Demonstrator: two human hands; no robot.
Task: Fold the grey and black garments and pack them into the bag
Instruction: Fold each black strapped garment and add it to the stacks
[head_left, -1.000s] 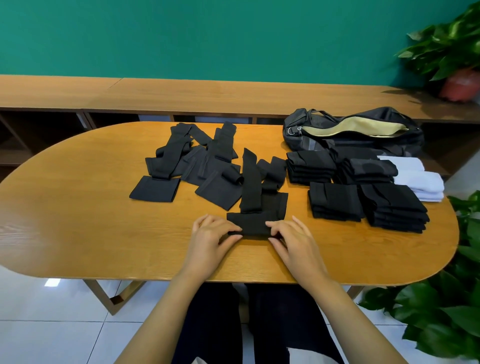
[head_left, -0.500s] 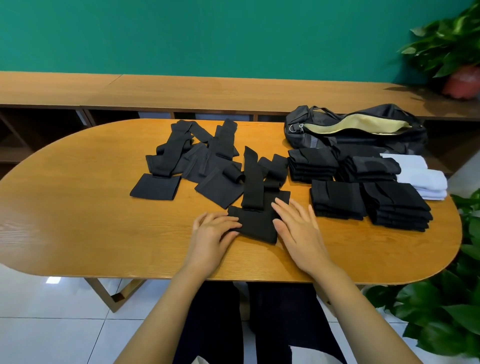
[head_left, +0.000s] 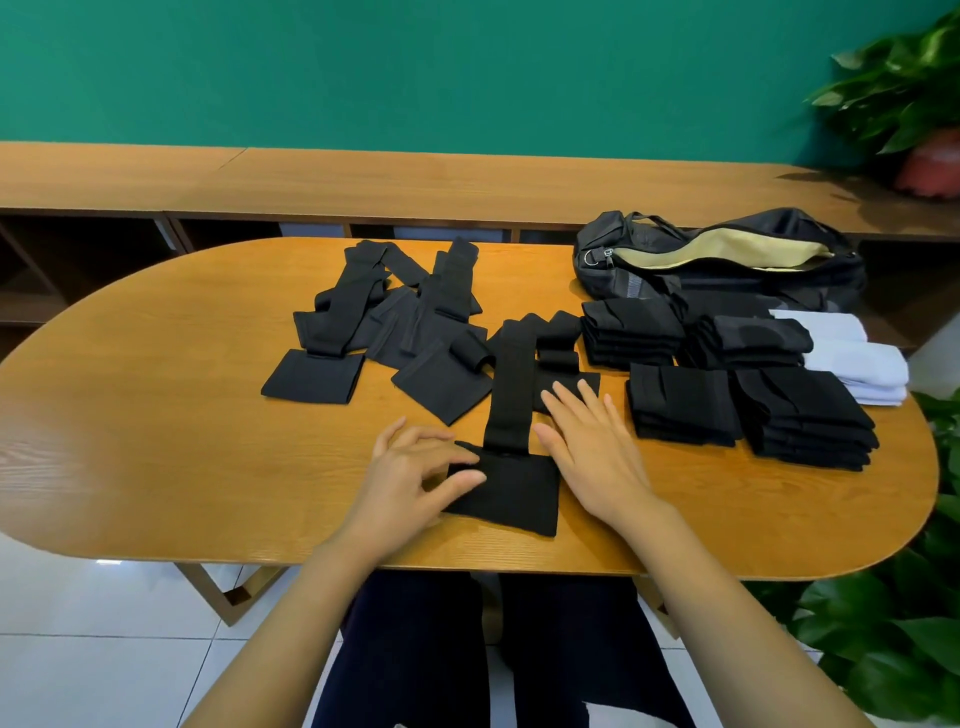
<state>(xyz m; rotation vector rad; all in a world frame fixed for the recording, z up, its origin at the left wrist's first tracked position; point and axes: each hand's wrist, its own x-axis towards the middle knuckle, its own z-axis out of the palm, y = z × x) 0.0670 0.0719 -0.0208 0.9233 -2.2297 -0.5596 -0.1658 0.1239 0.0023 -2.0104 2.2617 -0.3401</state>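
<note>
**Fingers (head_left: 569, 405) flattening out as the near garment is being opened up**

Across the table (head_left: 156, 415) the work is shifting from gripping to spreading; a second ago both hands were pinching a bunched near edge, and now that edge is lying open as a broad panel; this piece, I judge, is only being laid flat, its folding not yet begun. The bag (head_left: 727, 270) is sitting unzipped at the far right; folded stacks (head_left: 800, 415) are waiting before it; loose pieces (head_left: 395, 317) are lying heaped at the middle. The black garment (head_left: 506, 493) is lying near the front edge between the hands, a square panel with a long strap (head_left: 511, 384) running away. The right hand (head_left: 589, 452) is resting flat beside the strap, fingers straight, holding nothing; the left hand (head_left: 415, 480) is bending its fingers over the panel's left edge, whether pinching I cannot tell.
</note>
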